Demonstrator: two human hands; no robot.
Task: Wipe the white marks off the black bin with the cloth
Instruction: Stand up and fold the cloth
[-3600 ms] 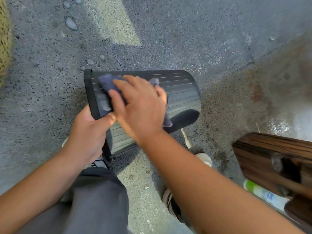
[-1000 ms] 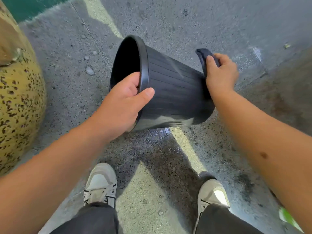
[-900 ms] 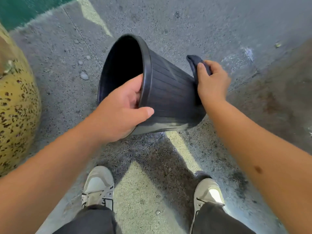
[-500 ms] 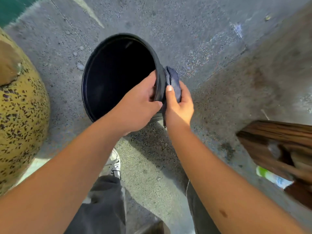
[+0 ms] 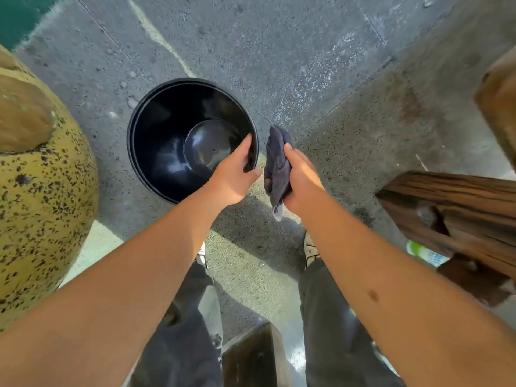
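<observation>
The black bin (image 5: 167,152) stands upright on the concrete floor, its open mouth facing me so I see the glossy inside and bottom. My left hand (image 5: 234,174) holds its right rim, fingers inside and thumb outside. Just right of the bin, my right hand (image 5: 300,178) clutches the dark blue-grey cloth (image 5: 275,166), which is bunched and apart from the bin. The bin's outer wall is hidden from this angle.
A large yellow speckled rounded object (image 5: 39,196) bulges at the left, close to the bin. Wooden furniture (image 5: 458,219) stands at the right, with a green-and-white bottle (image 5: 424,254) beneath it. My shoes and grey trousers are below, with another wooden piece (image 5: 254,356) between my legs.
The bin has gone from lying on its side to standing upright on the floor. My right hand with the cloth has come off the bin's wall; my left hand stays on the rim.
</observation>
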